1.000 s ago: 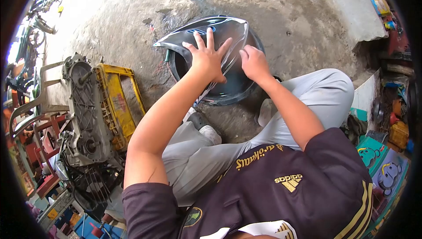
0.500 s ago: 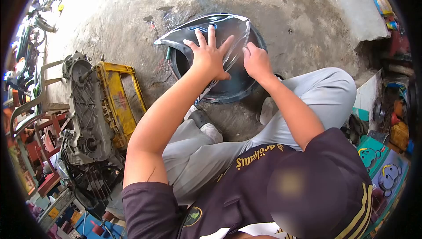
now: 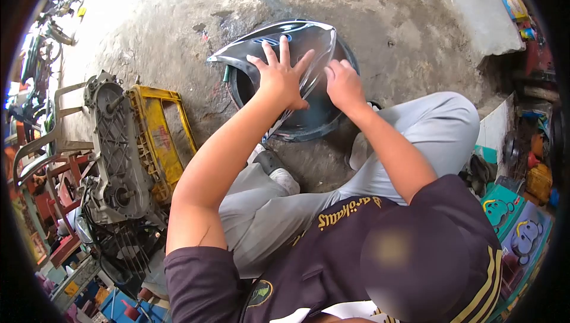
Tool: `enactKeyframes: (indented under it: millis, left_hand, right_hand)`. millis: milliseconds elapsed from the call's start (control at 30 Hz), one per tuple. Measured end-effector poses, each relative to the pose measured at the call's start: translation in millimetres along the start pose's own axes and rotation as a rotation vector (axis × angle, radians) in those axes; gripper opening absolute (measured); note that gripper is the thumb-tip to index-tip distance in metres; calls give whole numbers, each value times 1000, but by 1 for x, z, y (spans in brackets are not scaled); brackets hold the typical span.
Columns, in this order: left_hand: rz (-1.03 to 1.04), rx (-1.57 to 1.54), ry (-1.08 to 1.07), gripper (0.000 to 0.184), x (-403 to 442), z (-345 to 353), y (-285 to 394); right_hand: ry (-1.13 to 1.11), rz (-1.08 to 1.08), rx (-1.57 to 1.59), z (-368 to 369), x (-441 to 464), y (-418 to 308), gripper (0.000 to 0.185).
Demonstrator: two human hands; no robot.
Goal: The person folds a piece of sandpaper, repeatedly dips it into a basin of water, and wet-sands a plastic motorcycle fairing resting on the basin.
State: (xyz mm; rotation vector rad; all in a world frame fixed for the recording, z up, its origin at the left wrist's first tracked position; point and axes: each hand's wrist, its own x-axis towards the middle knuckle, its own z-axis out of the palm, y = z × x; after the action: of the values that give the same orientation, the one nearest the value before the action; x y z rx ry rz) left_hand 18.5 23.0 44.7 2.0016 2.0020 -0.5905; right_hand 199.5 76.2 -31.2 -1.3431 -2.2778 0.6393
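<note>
Crate (image 3: 163,139) and engine (image 3: 123,157) at panel's (image 3: 255,47) 8 o'clock; left fingers (image 3: 271,54) spread on it, right fingers (image 3: 335,69) pinched, probably on film (image 3: 319,62).

"What do we enter for the ground?"

"We list one concrete floor (image 3: 404,32): grey-brown, rough, stained dark in patches; strong light at upper left, washing it nearly white."

"Left side?"

"One yellow crate (image 3: 161,139); beside it, one grey metal engine casing (image 3: 122,162); farther out, two-wheelers (image 3: 56,31), too small for us to sort."

"Right side?"

"One pale concrete slab (image 3: 484,14), edge broken; one pale wall panel (image 3: 497,122); one teal panel (image 3: 502,195) and one purple panel (image 3: 525,243), each bearing a cartoon figure."
</note>
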Motion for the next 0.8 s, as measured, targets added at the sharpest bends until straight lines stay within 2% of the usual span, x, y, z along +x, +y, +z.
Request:
enactKeyframes:
  millis: [67,133,200,333,400,467,533,600,667,733,800]
  left_hand:
    - [6,4,-1,137,2,-4,1]
    - [-1,-1,-55,137,1,-8,1]
    - [-1,0,-64,136,1,-8,1]
    - [-2,14,-29,135,0,-4,2]
    - [-6,5,-21,135,2,-7,2]
    - [-4,2,-32,135,0,-7,2]
    - [-5,7,-32,135,-2,-5,2]
    - [-4,11,-12,135,-1,-7,2]
    - [-4,16,-28,136,0,-6,2]
    - [-8,15,-16,137,0,-5,3]
    - [-6,18,-16,137,-2,-2,3]
  right_hand:
    - [-8,11,16,-1,-10,-8,19]
    - [-96,-100,87,0,-22,-15,16]
    - [-90,-103,28,-2,-11,-10,14]
    - [49,-82,3,-1,-8,-9,15]
    - [-76,-155,21,-5,-21,-21,14]
    - [-46,-155,-9,-5,-12,-13,15]
    - [81,-109,-49,-4,-2,-4,16]
    - [58,-111,-30,-4,-9,-9,16]
    - [-108,-185,21,-7,-21,-16,15]
    - [-94,-175,-25,-8,-12,-12,15]
    - [82,-129,-91,-4,3,3,16]
